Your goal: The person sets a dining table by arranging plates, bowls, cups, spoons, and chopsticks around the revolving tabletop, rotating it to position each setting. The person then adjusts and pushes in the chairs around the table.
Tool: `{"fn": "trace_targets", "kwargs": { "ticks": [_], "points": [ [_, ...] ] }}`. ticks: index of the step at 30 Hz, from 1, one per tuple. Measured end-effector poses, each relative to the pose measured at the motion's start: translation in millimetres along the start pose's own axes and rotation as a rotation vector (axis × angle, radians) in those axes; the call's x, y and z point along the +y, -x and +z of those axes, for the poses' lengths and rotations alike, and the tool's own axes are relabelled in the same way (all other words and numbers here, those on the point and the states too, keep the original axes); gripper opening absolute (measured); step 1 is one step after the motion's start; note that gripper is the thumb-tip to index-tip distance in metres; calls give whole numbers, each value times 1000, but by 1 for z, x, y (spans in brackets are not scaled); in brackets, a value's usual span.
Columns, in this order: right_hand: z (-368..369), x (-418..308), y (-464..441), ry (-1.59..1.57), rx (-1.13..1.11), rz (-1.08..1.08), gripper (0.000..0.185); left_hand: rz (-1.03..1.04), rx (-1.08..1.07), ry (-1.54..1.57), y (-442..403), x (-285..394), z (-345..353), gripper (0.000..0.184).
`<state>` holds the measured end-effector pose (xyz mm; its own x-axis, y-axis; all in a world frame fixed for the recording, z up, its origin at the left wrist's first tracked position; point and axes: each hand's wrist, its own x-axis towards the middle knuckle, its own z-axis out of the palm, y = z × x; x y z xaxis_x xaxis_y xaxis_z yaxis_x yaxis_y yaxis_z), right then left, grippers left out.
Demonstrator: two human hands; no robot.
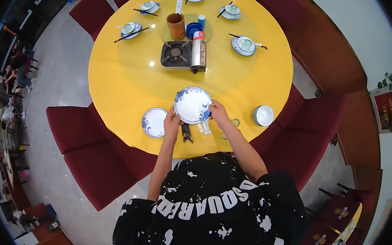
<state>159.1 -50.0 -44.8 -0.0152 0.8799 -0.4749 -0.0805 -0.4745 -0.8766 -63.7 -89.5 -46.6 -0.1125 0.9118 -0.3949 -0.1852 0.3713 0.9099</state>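
Observation:
A white plate with blue flowers on its rim is held over the near side of the round table. My left hand is closed on its lower left edge, while my right hand grips the right edge. Whether more plates are under it, I cannot tell. Left of my left hand, a similar plate lies on the yellow tablecloth. Dark chopsticks and white spoons lie below the held plate, partly hidden. Beyond my right forearm stand white bowls, stacked, and a small glass.
A portable gas stove with a gas canister stands mid-table, near a brown wooden holder and a blue dish. Several place settings, one with a bowl, line the far side. Dark red chairs surround the table.

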Motion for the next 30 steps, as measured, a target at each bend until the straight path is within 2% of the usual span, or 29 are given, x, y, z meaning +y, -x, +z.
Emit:
{"fn": "trace_targets", "kwargs": {
  "ticks": [5,9,14,20,23,25,27,30],
  "points": [
    [-83,-30,-26,-10,144,32,29,-44,-105,-19,-42,-3,75,50],
    [-132,-27,-76,-30,302,71,26,-50,41,-97,-45,3,96,47],
    [-154,-5,-140,-25,376,66,27,17,396,-178,-20,-42,39,36],
    [-149,12,-173,173,460,-21,28,-107,779,-170,46,-79,-28,32],
    [-153,37,-190,352,489,-148,29,-88,803,-282,74,-129,-54,34],
    [-146,24,-185,397,482,-175,32,-40,775,-439,76,-147,-60,34],
    [-140,-1,-168,263,438,-59,34,-13,698,-626,68,-160,-48,36],
    [-134,6,-175,162,503,-96,37,1,553,-759,49,-151,-14,39]
  ]
}}
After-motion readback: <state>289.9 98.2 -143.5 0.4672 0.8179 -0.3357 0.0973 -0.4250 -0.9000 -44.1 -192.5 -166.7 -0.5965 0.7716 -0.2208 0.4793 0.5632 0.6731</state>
